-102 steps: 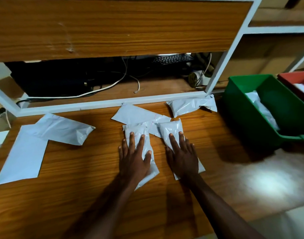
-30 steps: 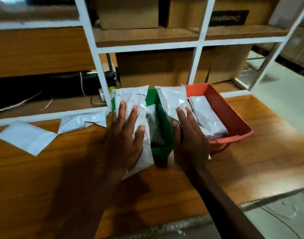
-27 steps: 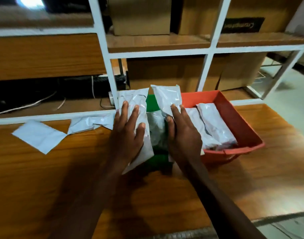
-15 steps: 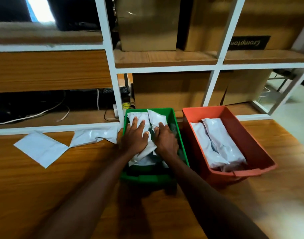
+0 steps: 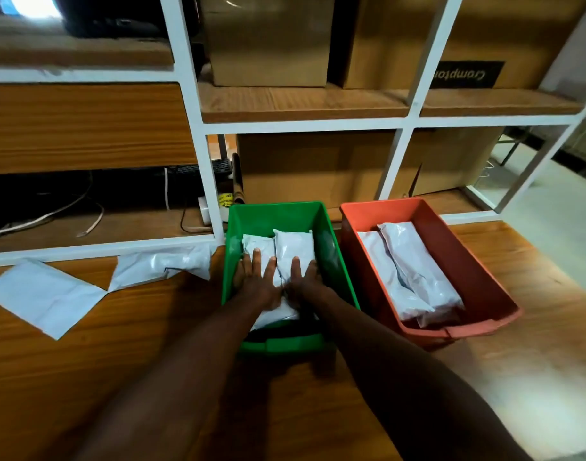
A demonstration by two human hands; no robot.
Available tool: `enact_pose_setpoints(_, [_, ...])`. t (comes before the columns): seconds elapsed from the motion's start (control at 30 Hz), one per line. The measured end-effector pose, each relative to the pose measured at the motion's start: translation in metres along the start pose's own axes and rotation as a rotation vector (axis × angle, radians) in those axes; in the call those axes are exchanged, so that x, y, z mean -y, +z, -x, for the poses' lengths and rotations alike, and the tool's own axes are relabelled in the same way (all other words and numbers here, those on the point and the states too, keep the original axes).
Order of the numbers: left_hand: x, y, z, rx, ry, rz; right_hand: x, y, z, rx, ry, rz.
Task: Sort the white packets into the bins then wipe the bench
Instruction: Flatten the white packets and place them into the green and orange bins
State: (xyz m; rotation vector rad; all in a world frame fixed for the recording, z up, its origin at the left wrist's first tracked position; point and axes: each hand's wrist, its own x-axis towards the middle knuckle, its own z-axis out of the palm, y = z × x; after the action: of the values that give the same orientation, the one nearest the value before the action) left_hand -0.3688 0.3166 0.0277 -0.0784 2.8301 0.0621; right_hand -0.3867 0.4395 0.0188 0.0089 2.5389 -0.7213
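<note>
The green bin (image 5: pixel 331 247) stands on the wooden bench (image 5: pixel 85 377) against the shelf frame. Two white packets lie side by side inside it, one on the left (image 5: pixel 256 242) and one on the right (image 5: pixel 293 244). My left hand (image 5: pixel 256 282) lies flat on the left packet and my right hand (image 5: pixel 303 281) flat on the right one, fingers spread and pressing down. The orange-red bin (image 5: pixel 484 271) to the right holds two long white packets (image 5: pixel 414 271). On the bench to the left lie a crumpled white packet (image 5: pixel 162 267) and a flat white packet (image 5: pixel 45 294).
A white shelf frame (image 5: pixel 198 154) rises right behind the bins, with cardboard boxes (image 5: pixel 318 164) on its shelves. A keyboard and cables (image 5: pixel 85 201) sit in the low compartment at left. The bench's right edge drops to a pale floor (image 5: pixel 551 227).
Both hands carried the two packets from the bench over to the green bin and lowered them in. Since half a second ago the packets have settled flat and my fingers have spread out on top.
</note>
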Motion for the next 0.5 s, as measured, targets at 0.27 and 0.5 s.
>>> enact_pose_setpoints(0.27, [0.002,-0.018,0.01,-0.159,0.019,-0.107,0.009,-0.024,0.003,-0.183,-0.141,0.243])
enact_pose_setpoints(0.5, [0.017,-0.039,0.076,-0.525,0.161,-0.025,0.005,-0.037,0.076,-0.563,-0.528,0.279])
